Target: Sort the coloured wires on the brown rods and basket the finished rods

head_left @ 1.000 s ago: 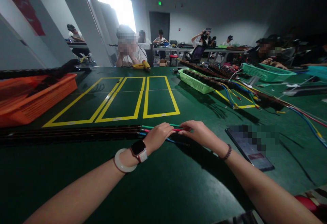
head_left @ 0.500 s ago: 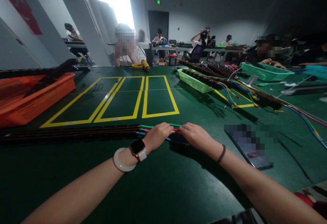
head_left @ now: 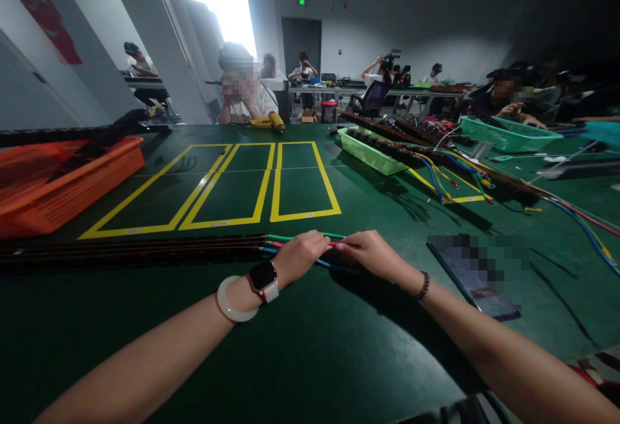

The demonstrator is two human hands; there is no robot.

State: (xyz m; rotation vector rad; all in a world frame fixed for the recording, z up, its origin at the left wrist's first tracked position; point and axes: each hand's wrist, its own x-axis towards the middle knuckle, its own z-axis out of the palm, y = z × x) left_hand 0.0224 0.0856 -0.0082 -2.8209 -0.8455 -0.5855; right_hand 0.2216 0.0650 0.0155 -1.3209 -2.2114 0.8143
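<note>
A long black cable chain (head_left: pixel 126 253) lies across the green table (head_left: pixel 300 353) from the left edge. Green, red and blue wires (head_left: pixel 278 241) stick out of its right end. My left hand (head_left: pixel 301 255), with a watch and a white bangle on the wrist, is closed over these wires. My right hand (head_left: pixel 372 251) is closed in a pinch on the wire ends just to the right, close to the left hand's fingertips.
Yellow tape rectangles (head_left: pixel 300 182) mark the table beyond my hands. An orange basket (head_left: pixel 58 182) stands at the left, a green basket (head_left: pixel 371 153) with more chains and coloured wires at the right. A dark phone (head_left: pixel 477 275) lies right of my right arm. Other people sit at the far tables.
My hands have stayed on the wires, the right hand drawing slightly closer to the left. The view has shifted a little.
</note>
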